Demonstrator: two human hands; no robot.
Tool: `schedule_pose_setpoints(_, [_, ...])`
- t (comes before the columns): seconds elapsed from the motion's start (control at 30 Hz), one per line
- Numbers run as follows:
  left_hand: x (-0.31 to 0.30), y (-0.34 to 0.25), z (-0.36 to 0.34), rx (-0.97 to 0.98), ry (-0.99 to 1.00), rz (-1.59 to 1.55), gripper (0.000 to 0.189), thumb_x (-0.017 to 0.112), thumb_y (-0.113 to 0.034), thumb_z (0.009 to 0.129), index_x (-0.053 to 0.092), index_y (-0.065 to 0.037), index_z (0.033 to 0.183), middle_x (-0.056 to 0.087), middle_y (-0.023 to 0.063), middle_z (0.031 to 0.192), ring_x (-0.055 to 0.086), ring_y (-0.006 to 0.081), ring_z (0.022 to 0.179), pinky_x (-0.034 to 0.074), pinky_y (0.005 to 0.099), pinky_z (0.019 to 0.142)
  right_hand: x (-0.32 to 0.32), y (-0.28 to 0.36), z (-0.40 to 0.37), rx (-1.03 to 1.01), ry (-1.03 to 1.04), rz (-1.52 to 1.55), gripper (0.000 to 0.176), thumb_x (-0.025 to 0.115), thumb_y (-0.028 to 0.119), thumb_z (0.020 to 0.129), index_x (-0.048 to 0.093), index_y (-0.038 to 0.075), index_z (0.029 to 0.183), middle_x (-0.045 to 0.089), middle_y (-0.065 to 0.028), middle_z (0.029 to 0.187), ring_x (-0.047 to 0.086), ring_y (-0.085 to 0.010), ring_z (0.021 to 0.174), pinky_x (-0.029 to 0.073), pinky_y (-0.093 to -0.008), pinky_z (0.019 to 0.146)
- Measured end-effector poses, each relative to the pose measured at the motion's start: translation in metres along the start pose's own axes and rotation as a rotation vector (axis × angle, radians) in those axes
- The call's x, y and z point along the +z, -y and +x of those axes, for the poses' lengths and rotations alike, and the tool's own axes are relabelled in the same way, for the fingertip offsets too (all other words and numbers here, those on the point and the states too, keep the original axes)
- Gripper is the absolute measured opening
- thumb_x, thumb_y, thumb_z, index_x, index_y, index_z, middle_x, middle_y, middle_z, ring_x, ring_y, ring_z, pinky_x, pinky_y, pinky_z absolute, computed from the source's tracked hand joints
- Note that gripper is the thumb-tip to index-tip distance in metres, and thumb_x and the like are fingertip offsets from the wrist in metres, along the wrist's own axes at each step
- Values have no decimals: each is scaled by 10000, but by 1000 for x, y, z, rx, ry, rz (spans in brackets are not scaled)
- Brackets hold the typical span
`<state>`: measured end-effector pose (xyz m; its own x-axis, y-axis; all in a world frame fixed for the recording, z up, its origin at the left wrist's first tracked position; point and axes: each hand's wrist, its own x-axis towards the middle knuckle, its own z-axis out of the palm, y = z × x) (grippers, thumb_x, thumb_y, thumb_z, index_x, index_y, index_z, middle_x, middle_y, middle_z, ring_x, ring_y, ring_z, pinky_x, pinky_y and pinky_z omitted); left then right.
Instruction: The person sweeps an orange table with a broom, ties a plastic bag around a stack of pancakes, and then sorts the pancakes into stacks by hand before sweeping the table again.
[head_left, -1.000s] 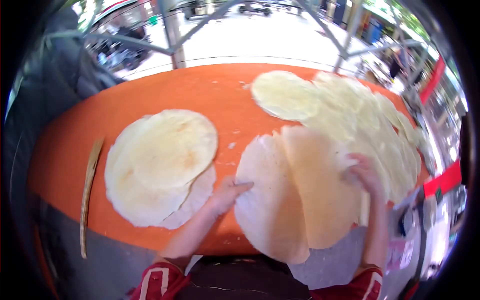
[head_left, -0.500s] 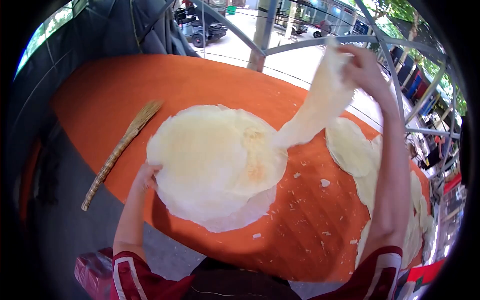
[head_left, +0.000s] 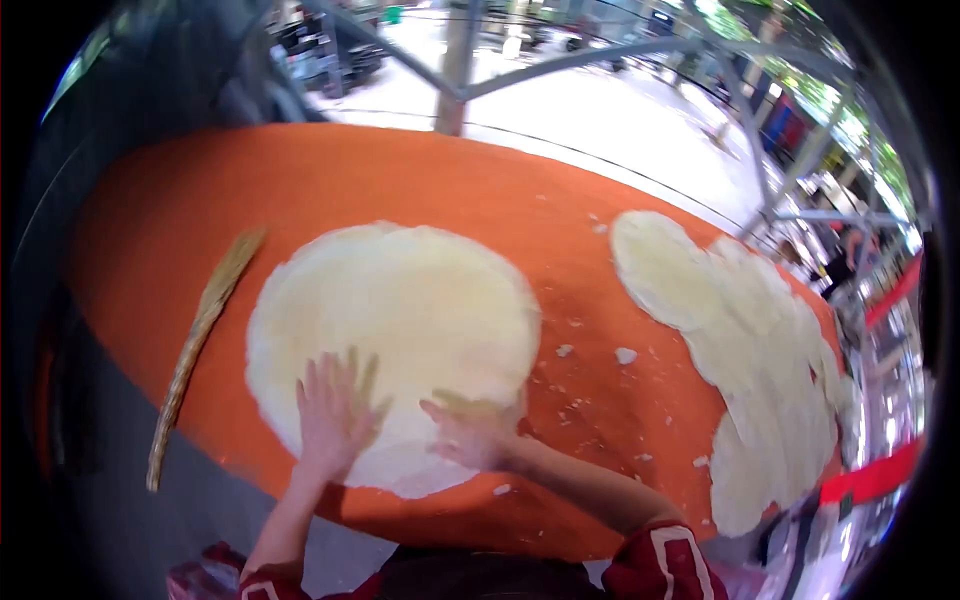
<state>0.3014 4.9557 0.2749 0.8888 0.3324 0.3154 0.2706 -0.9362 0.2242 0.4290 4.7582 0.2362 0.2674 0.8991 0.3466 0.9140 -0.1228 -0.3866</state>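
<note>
A stack of thin, pale round flatbreads (head_left: 400,320) lies on the orange cloth-covered table (head_left: 330,180). My left hand (head_left: 330,415) lies flat, fingers spread, on the near left part of the stack. My right hand (head_left: 465,435) presses palm down on the stack's near right edge, blurred by motion. Neither hand grips anything. A row of more overlapping flatbreads (head_left: 750,350) stretches along the table's right side.
A straw hand broom (head_left: 195,340) lies at the table's left edge. Small crumbs (head_left: 625,355) dot the cloth between the stack and the row. Metal tent poles (head_left: 450,70) and a bright paved street sit beyond the table.
The flatbread my right hand held up high now lies on top of the stack. Both hands have come down flat onto the stack.
</note>
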Motion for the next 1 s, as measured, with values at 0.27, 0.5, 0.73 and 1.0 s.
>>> schedule_pose_setpoints(0.27, [26,-59,7,189,433,21,801,592,-506,695,301,-74,1303,191,242,1362,160,431,1257,122,592,978,-125,-210,-111,617,-57,-574,73,520,122,666,546,75,715,572,-121,686,586,-272,665,463,-391,565])
schedule_pose_setpoints(0.5, [8,-127,-22,192,152,-316,693,702,-224,666,354,-27,1232,306,230,1305,385,384,1153,375,427,900,-163,-349,-202,784,-31,-1187,271,522,168,709,540,37,945,551,-157,898,517,-319,912,396,-404,756])
schedule_pose_setpoints(0.73, [25,-222,-20,185,234,-481,521,647,-165,734,440,-83,1205,374,199,1276,364,362,1175,319,431,961,-195,-388,-219,587,184,-844,154,487,128,716,550,80,847,591,-83,774,582,-230,764,429,-387,653])
schedule_pose_setpoints(1.0, [106,-299,3,-260,647,-1431,606,621,-204,788,303,-41,1277,425,144,1225,462,276,1097,443,370,859,-238,-224,-217,175,107,-367,81,507,138,693,486,61,676,558,-99,663,554,-256,591,405,-390,498])
